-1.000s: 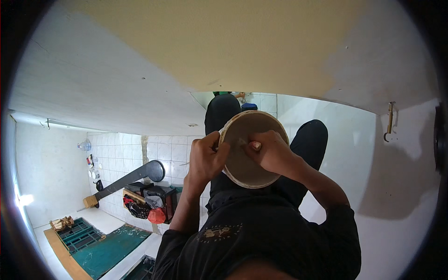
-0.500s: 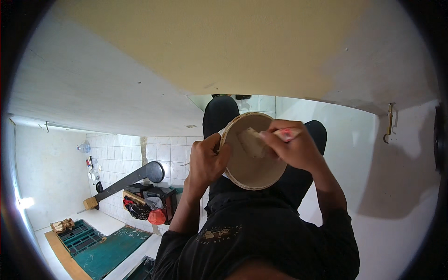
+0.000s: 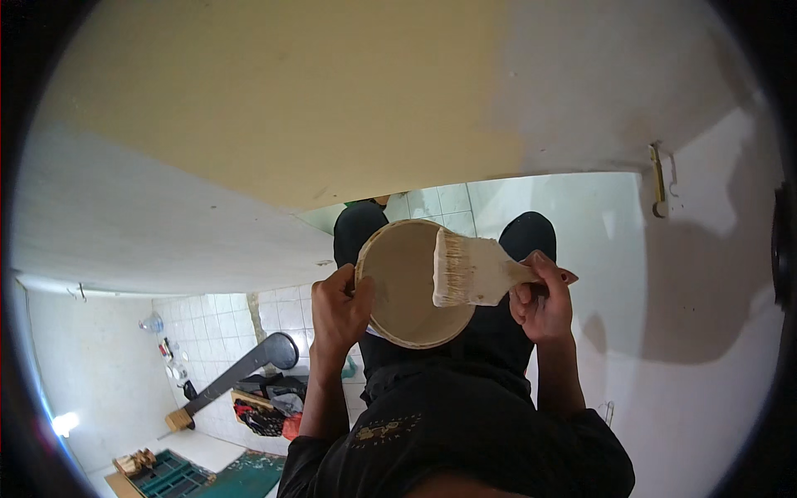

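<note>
My left hand (image 3: 340, 311) is closed on the left rim of a round paint bucket (image 3: 407, 340), which sits in front of my body between my knees. Pale, whitish paint (image 3: 402, 278) coats the inside of the bucket. In my right hand (image 3: 544, 303) is the handle of a wide paintbrush (image 3: 486, 270). The brush lies level over the right side of the bucket, its bristles pointing left and caked with whitish paint. Fingers of my right hand wrap round the handle, whose end sticks out to the right.
Ahead stands a wall (image 3: 349, 91), partly yellow and partly whitish. A hook-like metal fitting (image 3: 657, 178) hangs on the right wall. To the left are a long dark object (image 3: 237, 378) with a rounded end, a cluttered box (image 3: 266, 407) and a green door (image 3: 241, 477).
My right hand has lifted the paintbrush out of the bucket and moved right, turning the bristles leftward. The view has shifted; my left hand still grips the rim.
</note>
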`<state>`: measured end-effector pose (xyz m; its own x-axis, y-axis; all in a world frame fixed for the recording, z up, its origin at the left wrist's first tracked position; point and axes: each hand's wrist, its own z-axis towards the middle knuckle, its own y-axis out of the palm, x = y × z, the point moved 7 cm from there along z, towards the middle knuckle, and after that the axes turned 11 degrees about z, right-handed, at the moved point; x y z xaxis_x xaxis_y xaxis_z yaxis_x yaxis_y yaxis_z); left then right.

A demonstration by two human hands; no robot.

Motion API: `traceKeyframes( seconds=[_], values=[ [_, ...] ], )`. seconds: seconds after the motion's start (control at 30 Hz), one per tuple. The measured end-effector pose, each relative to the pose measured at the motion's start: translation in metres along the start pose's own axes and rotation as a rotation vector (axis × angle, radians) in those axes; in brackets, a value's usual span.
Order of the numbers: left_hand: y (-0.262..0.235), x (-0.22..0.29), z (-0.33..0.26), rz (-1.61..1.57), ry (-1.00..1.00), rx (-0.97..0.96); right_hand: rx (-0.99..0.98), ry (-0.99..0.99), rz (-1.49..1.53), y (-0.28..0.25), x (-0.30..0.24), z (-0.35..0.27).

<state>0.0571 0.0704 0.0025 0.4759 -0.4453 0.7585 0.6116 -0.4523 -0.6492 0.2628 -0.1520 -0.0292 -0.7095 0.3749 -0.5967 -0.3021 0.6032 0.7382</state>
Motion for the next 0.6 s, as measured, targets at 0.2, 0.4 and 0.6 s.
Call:
traceKeyframes(
  seconds=[0.2,0.4,0.6],
  values=[
    [-0.001,0.002,-0.002,0.020,0.007,0.001,0.045,0.098,0.059,-0.013,0.009,-0.004],
    [0.000,0.003,-0.004,0.003,-0.025,-0.011,0.189,0.511,0.438,-0.059,0.057,-0.010],
    [-0.002,0.008,-0.001,0.016,0.026,0.010,0.228,0.407,0.339,-0.052,0.055,-0.013]
  ],
)
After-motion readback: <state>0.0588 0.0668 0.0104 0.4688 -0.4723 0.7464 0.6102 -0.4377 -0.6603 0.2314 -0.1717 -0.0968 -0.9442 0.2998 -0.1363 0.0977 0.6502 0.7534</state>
